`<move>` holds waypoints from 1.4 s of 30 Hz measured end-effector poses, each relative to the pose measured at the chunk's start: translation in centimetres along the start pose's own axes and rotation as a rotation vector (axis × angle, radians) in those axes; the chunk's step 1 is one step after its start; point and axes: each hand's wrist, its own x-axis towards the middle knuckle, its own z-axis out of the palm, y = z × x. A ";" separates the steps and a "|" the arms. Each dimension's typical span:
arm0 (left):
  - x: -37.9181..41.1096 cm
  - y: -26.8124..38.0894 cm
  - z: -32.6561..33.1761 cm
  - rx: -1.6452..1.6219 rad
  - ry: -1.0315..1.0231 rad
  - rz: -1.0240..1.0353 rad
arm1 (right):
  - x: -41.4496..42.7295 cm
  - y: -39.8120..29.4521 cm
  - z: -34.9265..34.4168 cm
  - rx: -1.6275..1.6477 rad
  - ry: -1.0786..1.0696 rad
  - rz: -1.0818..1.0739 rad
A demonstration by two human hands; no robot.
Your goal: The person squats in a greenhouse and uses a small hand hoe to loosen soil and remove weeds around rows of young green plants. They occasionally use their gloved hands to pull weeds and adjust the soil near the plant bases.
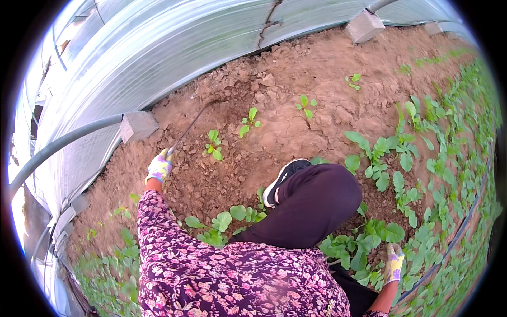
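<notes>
My left hand (pixel 160 165), in a patterned yellow work glove, grips a hand tool with a thin, dark metal shank (pixel 189 130). The shank reaches away to darker, loosened soil (pixel 227 95) near the plastic sheet, and its far end is hard to make out against the dirt. Two small leafy seedlings, one nearer (pixel 214 145) and one farther (pixel 250 122), grow just right of the tool. At lower right my gloved right hand (pixel 393 261) is down among leafy green plants (pixel 366 243); its fingertips are partly hidden, so a hold on anything is unclear.
Translucent plastic sheeting (pixel 158 51) walls the far and left sides. A curved metal pipe (pixel 67 139) meets a concrete block (pixel 138 126); another block (pixel 364 27) stands farther off. More seedlings (pixel 305 106) dot the cracked soil. A dark hose (pixel 455 241) runs through dense plants at right.
</notes>
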 end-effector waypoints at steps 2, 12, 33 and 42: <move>-2.1 -2.3 -1.1 0.029 -0.012 -0.094 | 0.4 -0.3 0.1 -0.011 -0.024 -0.003; -2.6 7.0 2.5 -0.220 0.308 0.305 | 1.1 -1.2 2.8 -0.055 -0.108 0.012; 1.7 27.8 11.6 -0.103 -0.020 0.296 | -0.1 1.2 1.8 -0.030 -0.048 0.054; -4.8 24.1 12.4 -0.139 -0.089 0.215 | -0.1 0.5 2.0 -0.046 -0.071 0.051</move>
